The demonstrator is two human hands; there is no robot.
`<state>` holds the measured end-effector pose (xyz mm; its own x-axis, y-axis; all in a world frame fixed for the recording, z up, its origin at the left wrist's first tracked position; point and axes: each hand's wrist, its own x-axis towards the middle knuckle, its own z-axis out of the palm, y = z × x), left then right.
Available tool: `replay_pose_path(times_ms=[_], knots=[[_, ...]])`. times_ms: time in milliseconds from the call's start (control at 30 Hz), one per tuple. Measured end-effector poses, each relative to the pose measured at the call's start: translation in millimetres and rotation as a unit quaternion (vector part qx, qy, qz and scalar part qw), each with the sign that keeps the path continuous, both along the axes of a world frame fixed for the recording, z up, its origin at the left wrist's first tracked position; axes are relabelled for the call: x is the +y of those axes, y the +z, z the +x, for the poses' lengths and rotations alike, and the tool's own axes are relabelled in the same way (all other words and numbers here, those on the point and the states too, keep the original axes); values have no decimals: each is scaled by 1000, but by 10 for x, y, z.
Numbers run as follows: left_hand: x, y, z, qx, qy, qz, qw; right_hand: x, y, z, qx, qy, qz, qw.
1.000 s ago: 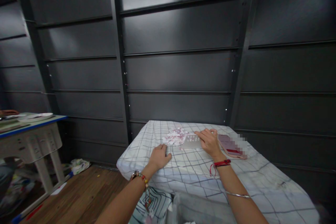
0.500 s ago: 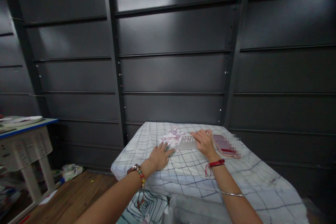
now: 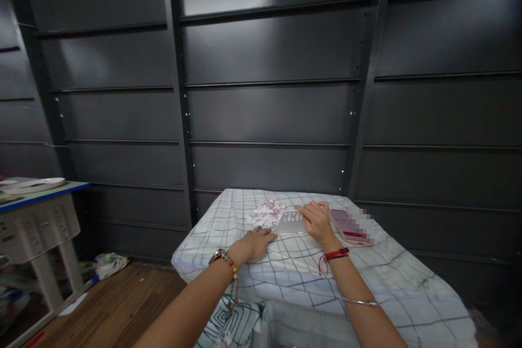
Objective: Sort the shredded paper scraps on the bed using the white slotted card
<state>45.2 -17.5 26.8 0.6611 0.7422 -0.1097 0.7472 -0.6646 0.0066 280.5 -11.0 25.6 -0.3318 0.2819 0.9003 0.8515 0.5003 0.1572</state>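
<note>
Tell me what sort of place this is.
Perhaps a storeroom or small workroom: tall dark shelving behind, a desk at left, and pale scraps heaped on a checked cloth.

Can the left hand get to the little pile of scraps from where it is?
Probably yes. The left hand is just in front of the pile of scraps, and I see nothing blocking the way between them.

On the creased, matt checked cloth [image 3: 408, 285] lie paper scraps [image 3: 265, 212]; behind it, smooth, softly glossy, metal-looking panels [image 3: 269, 114]; left of it, wood-grained flooring [image 3: 126, 302].
</note>
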Motion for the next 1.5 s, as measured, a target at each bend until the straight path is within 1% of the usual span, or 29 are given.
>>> replay_pose_path(times_ms=[267,400,633,867,1067,1167,1333,1433,1500], knots=[[-55,35,28,4,15,-7,1000,15,-16,-10,-2,-16,2,1000],[-92,15,23,-14,14,15,1000,5,-13,-18,0,-27,2,1000],[-110,-14,19,-38,23,9,999,-26,-2,-8,12,-52,0,999],[-99,-99,19,-40,16,49,998,21,-19,10,21,-109,-9,994],[-101,-143,0,-50,29,76,995,38,-20,-15,-2,-106,-13,994],[-95,-158,-4,-55,41,75,995,36,-20,-24,-3,-103,-6,995],[-80,-131,-19,-54,45,78,994,26,-29,-12,13,-106,9,994],[-44,-91,-116,-64,50,81,993,22,-33,-7,11,-98,10,995],[-7,-71,-237,-84,68,82,991,19,-34,-14,3,-88,8,996]])
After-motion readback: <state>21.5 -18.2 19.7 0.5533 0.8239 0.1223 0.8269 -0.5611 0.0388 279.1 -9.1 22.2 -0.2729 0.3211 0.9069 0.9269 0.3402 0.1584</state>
